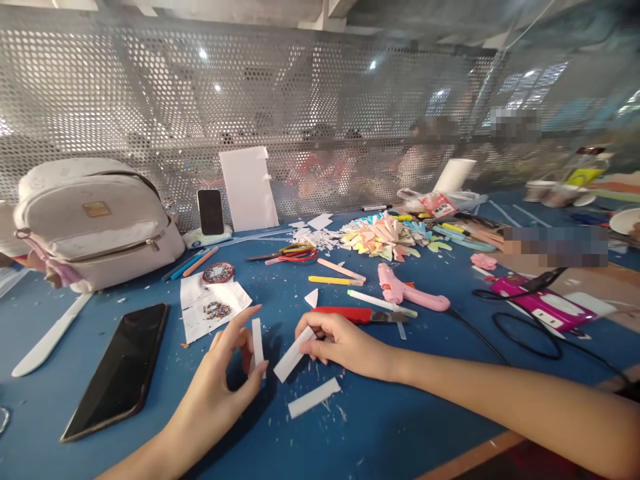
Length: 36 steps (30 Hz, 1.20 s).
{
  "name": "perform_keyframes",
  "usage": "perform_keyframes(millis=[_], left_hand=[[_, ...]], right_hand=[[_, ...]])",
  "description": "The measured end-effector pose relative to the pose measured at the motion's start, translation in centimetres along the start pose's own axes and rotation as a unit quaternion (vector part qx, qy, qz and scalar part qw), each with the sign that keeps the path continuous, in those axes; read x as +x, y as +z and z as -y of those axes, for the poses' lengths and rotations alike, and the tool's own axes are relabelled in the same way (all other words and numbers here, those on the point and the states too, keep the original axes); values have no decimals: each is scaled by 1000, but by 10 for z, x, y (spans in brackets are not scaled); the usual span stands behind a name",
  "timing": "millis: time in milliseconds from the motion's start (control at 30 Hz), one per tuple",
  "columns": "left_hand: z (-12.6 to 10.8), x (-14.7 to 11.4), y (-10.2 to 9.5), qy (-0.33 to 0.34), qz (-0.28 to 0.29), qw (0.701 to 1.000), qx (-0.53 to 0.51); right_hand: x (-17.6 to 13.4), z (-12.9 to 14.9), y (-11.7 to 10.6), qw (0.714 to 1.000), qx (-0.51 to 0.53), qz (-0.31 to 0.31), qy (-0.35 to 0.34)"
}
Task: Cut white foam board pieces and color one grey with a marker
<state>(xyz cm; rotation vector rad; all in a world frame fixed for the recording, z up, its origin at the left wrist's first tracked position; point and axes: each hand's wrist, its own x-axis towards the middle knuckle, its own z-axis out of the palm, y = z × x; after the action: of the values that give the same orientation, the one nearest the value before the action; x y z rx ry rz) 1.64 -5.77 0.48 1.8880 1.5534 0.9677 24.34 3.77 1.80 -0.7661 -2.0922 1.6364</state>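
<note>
My left hand (227,363) holds a narrow white strip (257,343) upright, its lower end by the thumb and the index finger raised away. Between the thumb and fingers of my right hand (335,340) is a second white strip (293,357), tilted toward the first; the two do not touch. Another white strip (314,398) lies flat on the blue table (380,427) below my right hand. Just behind that hand lies a red-handled utility knife (360,316). Beyond it rests a pink glue gun (410,292) with a black cord.
At left are a black phone (120,367), a white plastic knife (53,333) and a pale backpack (100,227). Scissors (290,253), markers (335,281) and a heap of coloured paper pieces (383,235) lie toward the back. A magenta power strip (543,303) is at right.
</note>
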Motion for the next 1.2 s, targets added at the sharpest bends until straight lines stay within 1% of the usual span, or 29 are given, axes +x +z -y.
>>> perform_keyframes(millis=[100,200,367,467,600,833,1033,1200], left_hand=[[4,1,3,18,31,999,12],[2,1,4,34,62,997,23],[-10,1,0,78,74,992,71],[-13,3,1,71,74,990,97],[-11,7,4,49,88,992,75],[-13,7,2,59,80,994,49],[-8,6,-3,21,43,999,-23],[-7,10,-4,10,40,999,-16]], right_hand=[[0,0,0,1000,9,-7,0],[0,0,0,1000,9,1,-3],[1,-1,1,1000,-7,5,-22],[2,-2,2,999,-14,5,-29],[2,-3,4,999,-13,10,-33],[2,-1,5,999,-8,10,-45],[1,-1,3,998,-28,-28,-45],[-2,2,6,994,-80,-46,-55]])
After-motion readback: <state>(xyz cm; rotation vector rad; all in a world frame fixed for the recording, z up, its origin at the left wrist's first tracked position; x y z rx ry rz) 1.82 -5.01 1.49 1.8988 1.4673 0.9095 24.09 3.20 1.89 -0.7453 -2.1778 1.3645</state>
